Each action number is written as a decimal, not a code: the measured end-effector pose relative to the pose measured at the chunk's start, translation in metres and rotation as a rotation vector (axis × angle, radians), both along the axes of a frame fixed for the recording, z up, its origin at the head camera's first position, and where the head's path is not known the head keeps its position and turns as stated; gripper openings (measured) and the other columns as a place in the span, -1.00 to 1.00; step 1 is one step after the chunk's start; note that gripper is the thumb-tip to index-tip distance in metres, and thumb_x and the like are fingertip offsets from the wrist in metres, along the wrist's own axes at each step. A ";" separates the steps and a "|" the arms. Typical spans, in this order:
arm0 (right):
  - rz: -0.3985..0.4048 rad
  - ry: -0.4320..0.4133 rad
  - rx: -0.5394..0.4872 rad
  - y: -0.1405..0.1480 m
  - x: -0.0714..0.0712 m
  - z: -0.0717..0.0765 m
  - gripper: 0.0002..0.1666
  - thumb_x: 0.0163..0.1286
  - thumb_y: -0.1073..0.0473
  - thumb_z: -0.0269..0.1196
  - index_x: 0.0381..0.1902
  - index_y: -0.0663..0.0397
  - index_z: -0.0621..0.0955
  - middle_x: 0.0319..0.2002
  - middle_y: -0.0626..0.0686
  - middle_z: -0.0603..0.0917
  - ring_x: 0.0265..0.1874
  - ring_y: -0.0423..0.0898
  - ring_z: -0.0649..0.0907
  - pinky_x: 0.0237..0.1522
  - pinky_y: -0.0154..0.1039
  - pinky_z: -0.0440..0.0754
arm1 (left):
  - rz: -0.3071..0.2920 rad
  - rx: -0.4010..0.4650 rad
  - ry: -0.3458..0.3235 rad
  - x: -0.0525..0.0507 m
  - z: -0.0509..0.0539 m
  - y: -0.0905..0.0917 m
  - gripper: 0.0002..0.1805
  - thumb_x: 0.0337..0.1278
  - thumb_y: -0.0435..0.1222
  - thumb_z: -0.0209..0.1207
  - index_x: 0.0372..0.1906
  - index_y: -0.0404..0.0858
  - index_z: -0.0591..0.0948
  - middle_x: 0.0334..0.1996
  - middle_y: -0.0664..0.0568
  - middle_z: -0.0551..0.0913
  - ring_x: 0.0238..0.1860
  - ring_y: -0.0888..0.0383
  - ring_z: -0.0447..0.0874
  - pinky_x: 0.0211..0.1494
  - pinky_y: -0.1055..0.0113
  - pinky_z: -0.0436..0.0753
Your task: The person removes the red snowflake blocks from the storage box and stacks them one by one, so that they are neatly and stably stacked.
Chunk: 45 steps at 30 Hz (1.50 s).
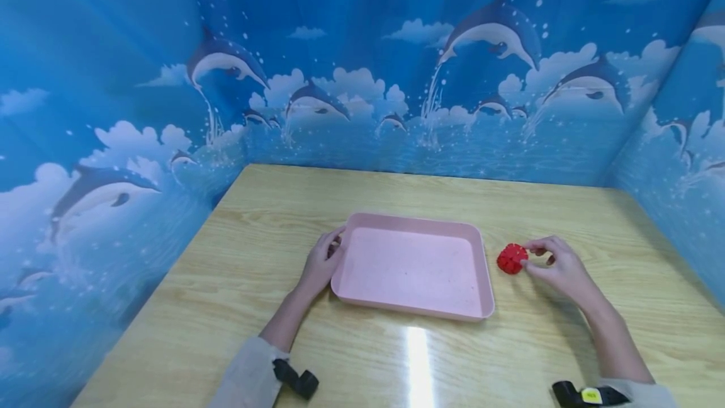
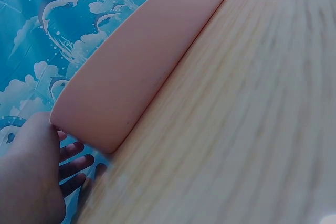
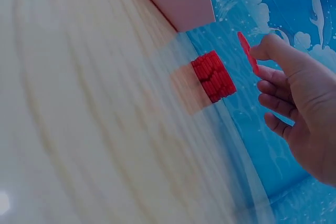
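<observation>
A shallow pink tray lies on the table. My left hand rests against its left side, thumb and fingertips near the rim; in the left wrist view its fingers are loosely bent beyond the tray corner. To the right of the tray, my right hand pinches a thin red disc between thumb and forefinger, the other fingers loosely bent. Beside that disc, a stack of red discs stands on the table, slightly apart from the held one. From the head view the red discs overlap into one round shape.
The light wood-grain table extends around the tray. Blue curtains printed with dolphins hang behind it and at both sides. A bright light reflection lies on the tabletop in front of the tray.
</observation>
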State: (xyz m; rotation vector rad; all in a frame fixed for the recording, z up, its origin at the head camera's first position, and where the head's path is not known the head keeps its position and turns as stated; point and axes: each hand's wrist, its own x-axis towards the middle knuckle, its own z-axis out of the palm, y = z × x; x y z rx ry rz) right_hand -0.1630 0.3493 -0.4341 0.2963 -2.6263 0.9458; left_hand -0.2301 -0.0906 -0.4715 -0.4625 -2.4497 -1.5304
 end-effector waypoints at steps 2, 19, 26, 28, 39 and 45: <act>-0.001 -0.006 -0.001 0.000 -0.001 -0.002 -0.65 0.01 0.37 0.33 -0.18 0.36 0.58 -0.30 0.12 0.50 -0.33 -0.23 0.41 -0.41 -0.49 0.39 | -0.002 -0.005 0.008 0.000 0.000 0.000 -0.55 0.10 -0.50 0.03 0.15 -0.35 0.45 -0.22 -0.09 0.51 -0.29 0.07 0.50 -0.19 0.23 0.53; -0.015 -0.057 0.018 0.002 -0.005 -0.010 -0.63 0.06 0.33 0.31 -0.14 0.37 0.56 -0.29 0.16 0.50 -0.30 -0.06 0.41 -0.39 -0.41 0.39 | -0.006 0.002 -0.002 -0.004 0.004 -0.001 -0.55 0.11 -0.49 0.04 0.17 -0.33 0.45 -0.22 -0.09 0.50 -0.31 0.10 0.48 -0.22 0.26 0.52; -0.024 -0.037 0.017 0.002 -0.004 -0.013 -0.64 0.05 0.33 0.31 -0.16 0.37 0.57 -0.30 0.15 0.50 -0.32 -0.09 0.41 -0.39 -0.44 0.38 | -0.008 0.002 -0.003 -0.002 0.004 0.000 -0.55 0.12 -0.48 0.04 0.17 -0.34 0.44 -0.21 -0.10 0.50 -0.30 0.08 0.48 -0.22 0.26 0.52; -0.024 -0.035 0.015 0.002 -0.004 -0.014 -0.64 0.04 0.33 0.31 -0.16 0.37 0.57 -0.30 0.15 0.50 -0.32 -0.08 0.41 -0.39 -0.44 0.39 | -0.009 0.005 -0.002 -0.002 0.003 0.000 -0.55 0.11 -0.49 0.04 0.17 -0.34 0.44 -0.22 -0.10 0.50 -0.30 0.08 0.49 -0.22 0.27 0.52; -0.027 -0.054 0.026 0.003 -0.003 -0.015 -0.64 0.04 0.33 0.31 -0.16 0.37 0.57 -0.29 0.16 0.50 -0.31 -0.07 0.41 -0.39 -0.40 0.40 | -0.012 0.008 0.002 0.001 0.001 0.000 -0.55 0.11 -0.49 0.04 0.16 -0.36 0.45 -0.23 -0.10 0.51 -0.31 0.09 0.48 -0.23 0.27 0.52; -0.030 -0.052 0.027 0.002 -0.003 -0.016 -0.65 0.06 0.32 0.31 -0.16 0.36 0.57 -0.29 0.15 0.50 -0.31 -0.07 0.42 -0.39 -0.38 0.40 | -0.007 0.009 -0.008 0.001 0.001 0.000 -0.55 0.11 -0.49 0.05 0.16 -0.34 0.45 -0.22 -0.11 0.50 -0.31 0.08 0.48 -0.22 0.25 0.52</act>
